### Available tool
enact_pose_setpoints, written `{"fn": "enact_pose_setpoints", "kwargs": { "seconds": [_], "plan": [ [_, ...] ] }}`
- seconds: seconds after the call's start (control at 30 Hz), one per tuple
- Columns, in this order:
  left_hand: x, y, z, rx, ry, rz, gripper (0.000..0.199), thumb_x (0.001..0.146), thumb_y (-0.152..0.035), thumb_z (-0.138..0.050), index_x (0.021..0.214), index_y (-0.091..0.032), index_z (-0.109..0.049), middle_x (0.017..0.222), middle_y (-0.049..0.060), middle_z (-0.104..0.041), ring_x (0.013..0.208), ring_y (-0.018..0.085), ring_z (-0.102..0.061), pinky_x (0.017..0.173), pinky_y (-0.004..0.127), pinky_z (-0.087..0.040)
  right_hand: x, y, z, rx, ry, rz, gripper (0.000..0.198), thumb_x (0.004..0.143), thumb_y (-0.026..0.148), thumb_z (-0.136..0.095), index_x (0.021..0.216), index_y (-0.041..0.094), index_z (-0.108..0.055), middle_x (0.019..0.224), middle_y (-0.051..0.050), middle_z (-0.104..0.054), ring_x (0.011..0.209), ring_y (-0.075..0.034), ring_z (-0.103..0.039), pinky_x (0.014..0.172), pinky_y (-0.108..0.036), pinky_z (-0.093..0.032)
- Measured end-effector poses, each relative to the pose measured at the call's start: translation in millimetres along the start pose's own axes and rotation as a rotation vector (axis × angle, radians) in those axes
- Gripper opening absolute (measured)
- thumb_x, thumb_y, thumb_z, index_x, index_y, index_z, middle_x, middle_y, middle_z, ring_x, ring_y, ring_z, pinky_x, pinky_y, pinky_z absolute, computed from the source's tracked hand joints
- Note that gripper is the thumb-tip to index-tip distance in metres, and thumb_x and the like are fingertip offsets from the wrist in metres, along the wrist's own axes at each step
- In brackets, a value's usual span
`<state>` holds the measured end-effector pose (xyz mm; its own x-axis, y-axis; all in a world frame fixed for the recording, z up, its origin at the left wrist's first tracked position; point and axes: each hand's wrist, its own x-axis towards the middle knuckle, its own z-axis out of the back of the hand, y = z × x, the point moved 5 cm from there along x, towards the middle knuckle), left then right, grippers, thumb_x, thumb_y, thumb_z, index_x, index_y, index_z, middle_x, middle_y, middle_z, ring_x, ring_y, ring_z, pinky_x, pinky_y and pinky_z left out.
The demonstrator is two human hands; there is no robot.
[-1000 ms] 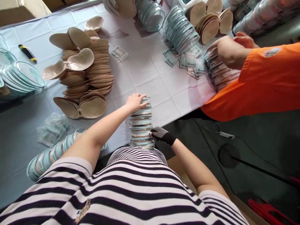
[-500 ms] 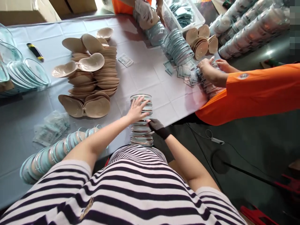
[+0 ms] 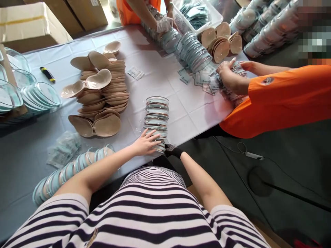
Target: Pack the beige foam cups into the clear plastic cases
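Note:
A row of clear round-edged plastic cases lies on the table in front of me, with thin teal and brown layers showing between their rims. My left hand, bare, rests flat across the near part of the row with its fingers spread. On the other side, my right hand wears a black and grey glove. Its fingers close around the edge of the nearest case, partly hidden by it. Left of the row stand stacked beige adhesive bra cups. Another row of filled cases lies beneath my left forearm.
A co-worker in an orange sleeve handles cases at the right; another person's gloved hand is at the far side. Around are a white basket, small packets, a yellow-black cutter, empty cases and cartons.
Both my hands have slid toward me along the row, from its middle to its near end. The far co-worker's hands have shifted onto the cases there.

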<state>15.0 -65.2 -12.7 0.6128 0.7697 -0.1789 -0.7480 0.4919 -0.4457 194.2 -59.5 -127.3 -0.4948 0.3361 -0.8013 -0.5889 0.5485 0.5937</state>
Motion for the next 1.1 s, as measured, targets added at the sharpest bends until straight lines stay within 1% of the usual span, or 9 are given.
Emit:
{"fn": "enact_pose_setpoints", "kwargs": {
  "seconds": [0.13,0.2,0.47,0.67,0.7,0.77,0.87,0.97,1.1],
  "plan": [
    [-7.5,-9.0,-9.8,0.065,-0.070,0.287,0.070,0.086,-0.048,-0.059,0.150,-0.024,-0.041,0.163,0.011,-0.019,0.151,0.037,-0.011,0.120,0.061,-0.010,15.4,6.8,-6.1,0.084,-0.040,0.024,0.009,0.080,0.024,-0.060,0.075,0.017,-0.056,0.057,0.002,-0.054,0.050,-0.011,-0.052,0.053,-0.023,-0.048],
    [-6.1,-14.5,-17.5,0.094,-0.083,0.337,0.077,0.083,-0.052,-0.063,0.151,-0.023,-0.040,0.163,0.013,-0.016,0.151,0.038,-0.010,0.119,0.062,-0.012,16.3,11.4,-9.3,0.100,-0.063,0.049,0.010,0.078,0.024,-0.061,0.072,0.018,-0.055,0.056,0.002,-0.053,0.050,-0.011,-0.051,0.052,-0.023,-0.047],
    [4.3,-10.1,-17.8,0.103,-0.171,0.306,0.064,0.086,-0.037,-0.063,0.147,-0.025,-0.046,0.161,0.010,-0.027,0.150,0.035,-0.020,0.118,0.060,-0.018,-20.8,45.4,2.6,0.163,-0.077,0.236,0.023,0.075,0.039,-0.061,0.069,0.017,-0.057,0.061,0.002,-0.050,0.056,-0.010,-0.047,0.053,-0.023,-0.048],
    [4.9,-6.3,-15.5,-0.053,-0.283,0.289,0.066,0.079,-0.039,-0.072,0.141,-0.025,-0.052,0.161,0.011,-0.027,0.150,0.034,-0.017,0.122,0.056,-0.002,-24.2,62.5,1.0,0.178,-0.125,0.096,0.017,0.070,0.029,-0.067,0.064,0.017,-0.057,0.055,0.001,-0.049,0.053,-0.011,-0.048,0.047,-0.022,-0.046],
    [0.9,-1.5,-16.3,-0.094,-0.324,0.358,0.071,0.078,-0.041,-0.074,0.143,-0.024,-0.050,0.161,0.012,-0.026,0.151,0.033,-0.015,0.122,0.055,0.000,-24.3,64.0,1.0,0.174,-0.135,0.096,0.016,0.071,0.029,-0.065,0.064,0.017,-0.057,0.055,0.001,-0.050,0.053,-0.011,-0.048,0.048,-0.022,-0.046],
    [-12.9,12.6,-21.6,-0.213,-0.426,0.617,0.090,0.073,-0.042,-0.078,0.150,-0.021,-0.037,0.163,0.015,-0.019,0.152,0.034,-0.009,0.122,0.056,0.002,-24.9,65.4,1.3,0.176,-0.157,0.096,0.013,0.071,0.028,-0.062,0.067,0.017,-0.057,0.057,0.002,-0.050,0.053,-0.011,-0.049,0.050,-0.023,-0.048],
    [-32.8,25.5,-39.8,-0.482,-0.536,0.962,0.120,0.063,-0.044,-0.083,0.156,-0.019,-0.013,0.164,0.018,-0.009,0.152,0.036,-0.004,0.121,0.057,-0.008,-24.7,64.9,-2.6,0.172,-0.157,0.089,0.012,0.070,0.029,-0.059,0.069,0.017,-0.057,0.056,0.002,-0.048,0.052,-0.011,-0.048,0.050,-0.023,-0.049],
    [-33.1,23.5,-51.5,-0.645,-0.571,1.011,0.123,0.060,-0.044,-0.083,0.155,-0.018,-0.009,0.162,0.020,-0.013,0.152,0.036,-0.005,0.122,0.051,-0.015,-24.4,63.3,-9.6,0.163,-0.134,0.079,0.014,0.069,0.030,-0.059,0.068,0.017,-0.056,0.057,0.002,-0.047,0.052,-0.010,-0.047,0.050,-0.023,-0.048],
    [-24.5,18.6,-51.4,-0.610,-0.583,1.014,0.117,0.058,-0.042,-0.082,0.152,-0.018,-0.017,0.157,0.019,-0.023,0.150,0.037,-0.011,0.121,0.051,-0.016,-25.8,70.9,-13.1,0.145,-0.073,0.078,0.017,0.071,0.034,-0.058,0.070,0.018,-0.056,0.059,0.003,-0.046,0.055,-0.010,-0.046,0.054,-0.024,-0.051]
  ]
}}
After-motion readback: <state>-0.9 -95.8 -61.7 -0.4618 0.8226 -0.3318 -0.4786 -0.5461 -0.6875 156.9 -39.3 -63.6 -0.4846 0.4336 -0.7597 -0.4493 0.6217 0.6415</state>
